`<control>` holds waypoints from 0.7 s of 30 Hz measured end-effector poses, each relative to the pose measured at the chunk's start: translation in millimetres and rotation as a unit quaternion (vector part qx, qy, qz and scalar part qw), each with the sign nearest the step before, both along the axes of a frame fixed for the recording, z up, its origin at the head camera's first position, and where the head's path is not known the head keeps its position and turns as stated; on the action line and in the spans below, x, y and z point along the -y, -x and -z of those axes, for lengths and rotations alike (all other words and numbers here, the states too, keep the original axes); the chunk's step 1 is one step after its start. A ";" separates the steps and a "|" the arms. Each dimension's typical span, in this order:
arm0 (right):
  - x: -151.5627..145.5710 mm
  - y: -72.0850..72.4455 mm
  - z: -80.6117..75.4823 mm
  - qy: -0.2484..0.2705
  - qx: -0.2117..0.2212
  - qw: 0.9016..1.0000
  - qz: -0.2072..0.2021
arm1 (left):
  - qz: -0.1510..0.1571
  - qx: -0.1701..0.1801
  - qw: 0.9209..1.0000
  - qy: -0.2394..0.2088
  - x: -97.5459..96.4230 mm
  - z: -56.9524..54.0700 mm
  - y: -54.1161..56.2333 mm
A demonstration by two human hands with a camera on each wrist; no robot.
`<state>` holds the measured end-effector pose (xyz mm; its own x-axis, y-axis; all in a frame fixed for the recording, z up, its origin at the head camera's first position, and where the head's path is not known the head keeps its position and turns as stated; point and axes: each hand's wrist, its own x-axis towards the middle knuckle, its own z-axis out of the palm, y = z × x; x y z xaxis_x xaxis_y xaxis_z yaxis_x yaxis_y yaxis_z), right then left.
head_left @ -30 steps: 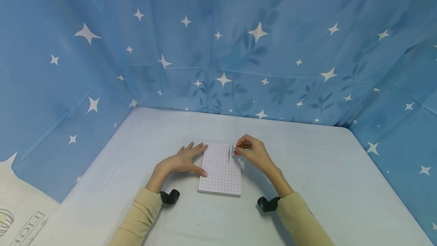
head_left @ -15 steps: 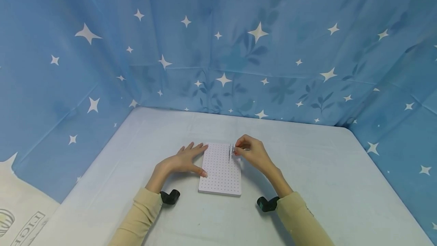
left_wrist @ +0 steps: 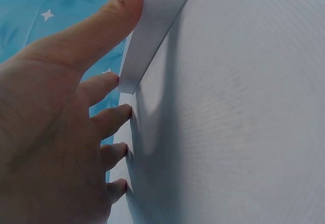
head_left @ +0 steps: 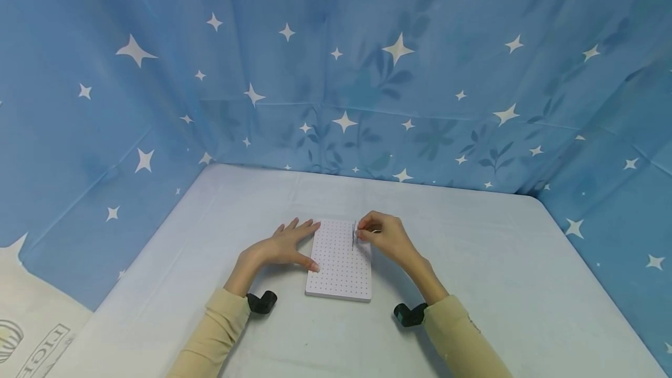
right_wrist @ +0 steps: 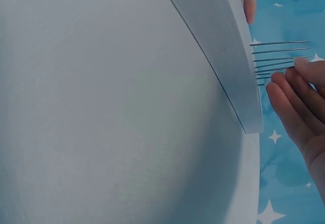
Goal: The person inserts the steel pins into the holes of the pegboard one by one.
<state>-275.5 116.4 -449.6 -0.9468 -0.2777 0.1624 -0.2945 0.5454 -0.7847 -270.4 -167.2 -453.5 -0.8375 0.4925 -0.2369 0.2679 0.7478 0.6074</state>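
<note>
The right hand (head_left: 385, 237) is held at the far right corner of the white perforated board (head_left: 339, 267). Its fingers (right_wrist: 287, 99) are curled and brought together at a row of thin metal pins (right_wrist: 277, 59) standing upright in the board; whether a pin is actually pinched cannot be told, as the fingertips cover the contact. The pins are set in a short line near the far edge of the board, right of its centre.

The left hand (head_left: 280, 247) is laid flat against the left side of the board, grip released. The fingers are extended on the bench (head_left: 472, 284) beside the far left corner, and the thumb (left_wrist: 109, 18) is pressed along the left edge of the board.

The board lies flat on the pale bench, long axis pointing away from the person, between the two hands. A black wrist-mounted camera is seen near each cream sleeve, nearer than the board.

Behind the board, a blue curtain (head_left: 367, 74) printed with white stars is hung. Left of the board, at the lower corner, a pale sheet (head_left: 31, 337) bears partly cut-off lettering that cannot be read reliably.
</note>
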 end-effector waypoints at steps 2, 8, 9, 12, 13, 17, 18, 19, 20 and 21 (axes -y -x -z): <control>-0.1 0.2 0.6 -0.004 -0.002 1.000 0.002 | 0.000 -0.001 1.000 0.001 0.1 0.3 0.1; -0.4 -0.4 1.4 -0.017 -0.002 1.000 0.011 | 0.002 -0.002 1.000 -0.001 0.4 0.0 0.1; -0.6 -0.4 1.4 -0.018 -0.002 1.000 0.012 | 0.003 -0.003 1.000 -0.001 0.4 -0.2 0.0; -0.9 -0.6 1.2 -0.021 -0.005 1.000 0.011 | 0.003 -0.004 1.000 0.000 0.5 -0.7 -0.1; -0.9 -0.6 1.0 -0.021 -0.007 1.000 0.009 | 0.004 -0.004 1.000 0.000 0.5 -0.8 -0.1; -1.4 -0.7 1.0 -0.027 -0.006 1.000 0.009 | 0.005 -0.005 1.000 0.001 0.5 -0.8 -0.1; -1.6 -0.7 1.2 -0.030 -0.003 0.999 0.011 | 0.005 -0.005 1.000 0.000 0.5 -0.6 -0.1; -1.8 -0.8 1.4 -0.032 -0.002 0.999 0.012 | 0.004 -0.004 1.000 -0.001 0.5 -0.4 -0.1; -2.2 -0.9 1.7 -0.036 0.000 0.999 0.014 | 0.004 -0.005 1.000 -0.001 0.5 -0.2 -0.1; -2.6 -1.1 1.8 -0.039 0.001 0.999 0.016 | 0.004 -0.004 1.000 -0.002 0.6 0.1 -0.1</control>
<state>-274.5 118.9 -451.5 -0.9555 -0.2596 0.1400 -0.2753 0.6146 -0.7393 -270.2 -167.7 -453.6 -0.8357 0.4994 -0.2286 0.2784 0.7440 0.6075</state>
